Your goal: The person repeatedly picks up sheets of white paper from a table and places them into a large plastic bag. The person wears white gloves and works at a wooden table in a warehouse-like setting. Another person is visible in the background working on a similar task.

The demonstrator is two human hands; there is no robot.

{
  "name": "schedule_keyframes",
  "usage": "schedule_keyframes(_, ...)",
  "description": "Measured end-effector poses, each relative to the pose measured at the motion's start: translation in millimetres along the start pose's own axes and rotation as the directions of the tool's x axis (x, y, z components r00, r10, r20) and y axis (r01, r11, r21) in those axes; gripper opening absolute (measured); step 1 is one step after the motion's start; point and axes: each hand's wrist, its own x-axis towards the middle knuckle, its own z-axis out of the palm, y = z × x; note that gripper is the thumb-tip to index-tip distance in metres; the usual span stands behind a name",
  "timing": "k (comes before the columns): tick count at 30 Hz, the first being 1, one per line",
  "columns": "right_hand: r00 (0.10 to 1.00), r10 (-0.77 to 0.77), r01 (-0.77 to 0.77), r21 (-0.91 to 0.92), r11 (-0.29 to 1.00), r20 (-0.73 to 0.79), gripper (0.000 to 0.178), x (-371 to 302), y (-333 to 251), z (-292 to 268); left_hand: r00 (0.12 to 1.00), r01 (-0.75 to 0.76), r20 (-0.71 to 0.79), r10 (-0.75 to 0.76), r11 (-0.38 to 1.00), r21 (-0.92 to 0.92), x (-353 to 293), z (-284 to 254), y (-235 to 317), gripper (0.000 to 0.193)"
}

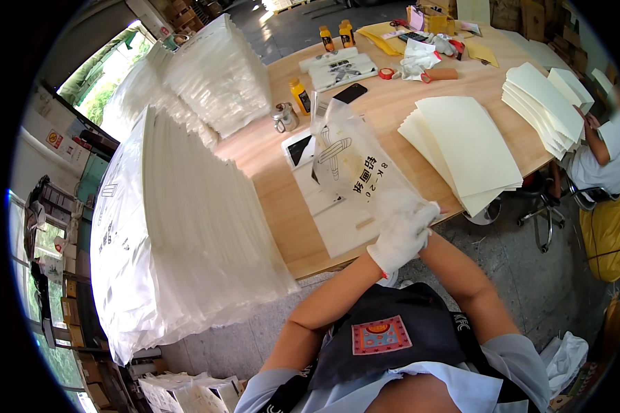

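Note:
A clear plastic bag (365, 155) printed with black pencil shapes and lettering slants up from the table's near edge, its far end crumpled. My left hand (398, 242), in a white knitted glove, is closed on the bag's near end. Right against it, partly covered by the left, my right hand (430, 215) is closed at the same end; its fingers show only in part. Under the bag lie flat, clear printed bags (327, 230) on the wooden table (279, 227). A fanned stack of cream paper sheets (461, 148) rests to the right of my hands.
A tall stack of filled plastic bags (186, 227) rises at left, with more stacks (217, 76) behind. A metal mug (284, 118), yellow bottle (300, 96), phone (350, 93) and red tape roll (386, 73) stand farther back. At right, another person (610, 148) sits by more paper (541, 103).

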Motion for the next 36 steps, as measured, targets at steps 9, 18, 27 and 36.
schedule_keyframes(9,0.979,-0.124,0.075,-0.280,0.957,-0.161,0.036,-83,24,-11,0.960,0.240,-0.137,-0.245,0.970,-0.048,-80,32,-84,0.025)
schedule_keyframes(18,0.881,0.114,0.168,-0.529,0.832,0.458,0.016,-85,46,-17,0.518,0.571,-0.738,-0.432,0.817,-0.077,-189,37,-165,0.017)
schedule_keyframes(27,0.619,0.169,0.106,-0.295,0.949,0.767,0.022,-148,-4,-68,0.741,0.535,-0.198,-0.641,0.743,-0.403,-267,32,-60,0.016)
schedule_keyframes(36,0.751,0.229,0.041,-0.389,0.920,0.620,0.029,-145,30,-47,0.760,0.639,-0.285,-0.584,0.753,0.158,-261,50,-127,0.013)
